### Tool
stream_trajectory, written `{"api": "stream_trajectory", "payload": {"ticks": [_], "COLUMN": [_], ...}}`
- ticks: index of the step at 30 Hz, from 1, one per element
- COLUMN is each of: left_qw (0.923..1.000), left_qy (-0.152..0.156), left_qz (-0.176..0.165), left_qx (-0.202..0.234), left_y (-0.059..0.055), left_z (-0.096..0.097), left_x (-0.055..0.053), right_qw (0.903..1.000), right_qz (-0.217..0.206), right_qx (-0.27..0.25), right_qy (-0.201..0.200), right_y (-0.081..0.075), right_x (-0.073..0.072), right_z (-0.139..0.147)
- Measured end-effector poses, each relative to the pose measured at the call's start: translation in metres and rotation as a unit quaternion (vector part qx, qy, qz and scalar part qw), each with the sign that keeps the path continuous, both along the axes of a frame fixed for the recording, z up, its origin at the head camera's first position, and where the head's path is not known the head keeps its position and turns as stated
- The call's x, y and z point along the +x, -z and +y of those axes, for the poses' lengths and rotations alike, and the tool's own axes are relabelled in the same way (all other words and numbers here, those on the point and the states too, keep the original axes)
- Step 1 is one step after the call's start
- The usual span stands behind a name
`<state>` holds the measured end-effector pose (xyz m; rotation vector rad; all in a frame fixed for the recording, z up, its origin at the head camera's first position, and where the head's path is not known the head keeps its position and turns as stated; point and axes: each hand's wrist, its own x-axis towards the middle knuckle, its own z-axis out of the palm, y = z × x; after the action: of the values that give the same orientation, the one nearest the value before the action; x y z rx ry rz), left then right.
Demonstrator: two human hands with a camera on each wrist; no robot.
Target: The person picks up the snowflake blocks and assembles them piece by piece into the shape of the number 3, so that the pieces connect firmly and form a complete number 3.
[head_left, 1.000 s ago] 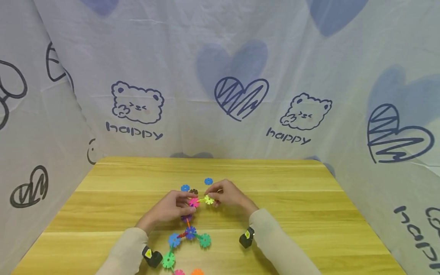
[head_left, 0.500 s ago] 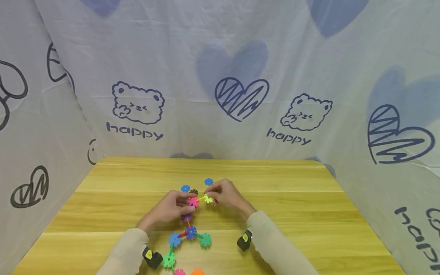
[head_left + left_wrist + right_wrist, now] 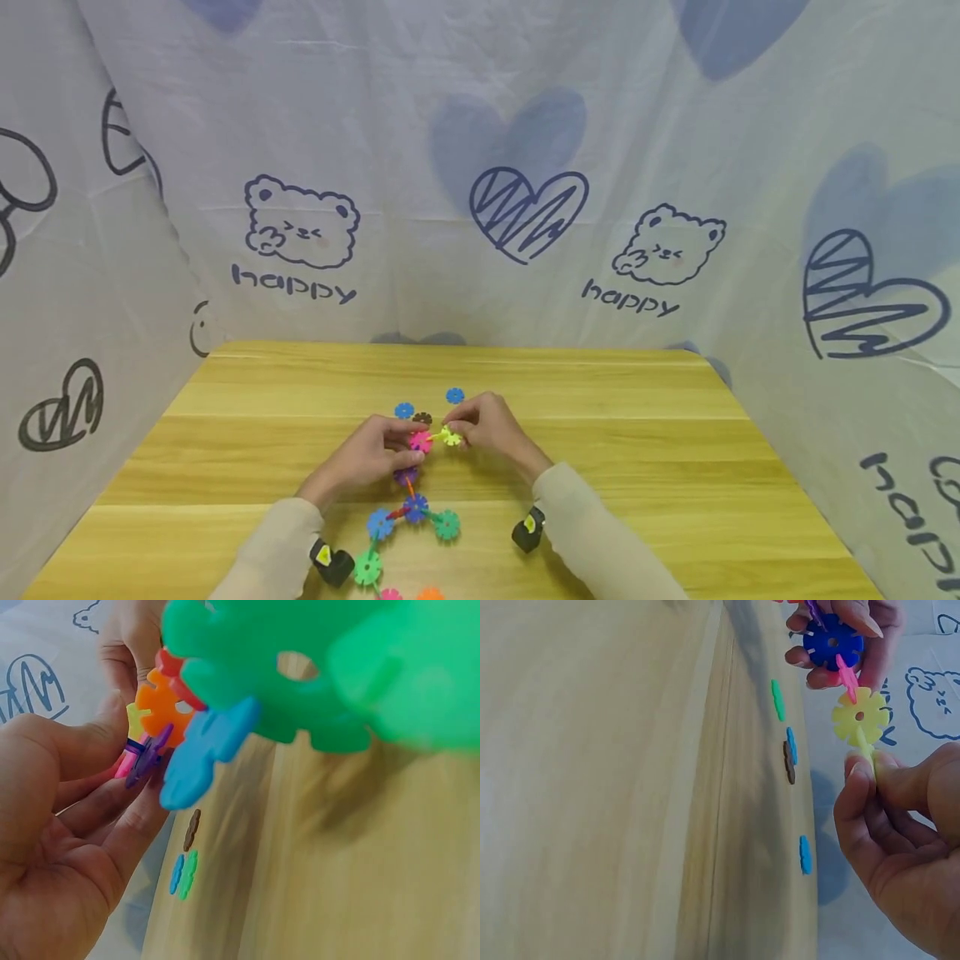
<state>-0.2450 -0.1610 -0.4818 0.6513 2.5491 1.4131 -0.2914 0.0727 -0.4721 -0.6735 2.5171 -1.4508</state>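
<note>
Notched plastic snowflake discs are slotted together into a chain held between the hands. My left hand (image 3: 369,452) grips its upper part, fingers and thumb around the pink disc (image 3: 422,442) and a dark blue disc (image 3: 832,643). From the pink one sticks out a pale yellow disc (image 3: 860,716). A second yellow disc (image 3: 452,437), slotted into that one, is pinched between thumb and fingertips of my right hand (image 3: 489,427). Toward me the chain continues through a purple disc (image 3: 150,756), an orange disc (image 3: 163,709), a blue disc (image 3: 380,524) and a green disc (image 3: 367,567).
Loose discs lie on the wooden table (image 3: 637,467) beyond the hands: a blue disc (image 3: 455,396), another blue disc (image 3: 404,410), a brown disc (image 3: 423,417) and a green disc (image 3: 778,700). A printed white cloth (image 3: 420,275) hangs around the table's back and sides.
My right wrist and forearm have swung slightly left. The yellow disc in the right fingers has tilted and shifted a little toward the pink one. The left hand stays almost still.
</note>
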Motion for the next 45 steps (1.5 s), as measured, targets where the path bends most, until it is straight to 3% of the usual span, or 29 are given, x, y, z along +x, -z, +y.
{"api": "stream_trajectory", "payload": {"ticks": [11,16,20,26,32,38,41,45], "left_qw": [0.9999,1.0,0.9998,0.9992,0.9993,0.9992,0.999,0.9988], "left_qy": [0.007,0.001,0.0,0.016,0.016,0.013,0.013,0.012], "left_qz": [-0.009,-0.008,-0.014,-0.02,-0.021,-0.023,-0.025,-0.026], "left_qx": [0.011,0.005,0.011,0.029,0.027,0.029,0.035,0.04], "left_y": [-0.004,-0.007,-0.009,-0.014,-0.017,-0.015,-0.013,-0.011], "left_z": [-0.016,-0.026,-0.034,-0.042,-0.045,-0.044,-0.043,-0.041], "left_x": [0.004,0.006,0.006,0.007,0.007,0.007,0.006,0.005], "right_qw": [0.9989,0.9999,0.9996,0.9928,0.982,0.9701,0.9707,0.9795], "right_qz": [-0.026,-0.002,-0.01,0.053,0.102,0.159,0.161,0.122], "right_qx": [-0.012,0.008,0.025,0.105,0.147,0.176,0.171,0.154], "right_qy": [-0.037,-0.008,0.012,-0.02,-0.059,-0.053,-0.05,-0.046], "right_y": [0.001,0.005,0.01,0.016,0.018,0.023,0.024,0.022], "right_x": [-0.004,-0.016,-0.028,-0.04,-0.044,-0.044,-0.044,-0.042], "right_z": [-0.005,-0.008,-0.013,-0.025,-0.036,-0.04,-0.038,-0.03]}}
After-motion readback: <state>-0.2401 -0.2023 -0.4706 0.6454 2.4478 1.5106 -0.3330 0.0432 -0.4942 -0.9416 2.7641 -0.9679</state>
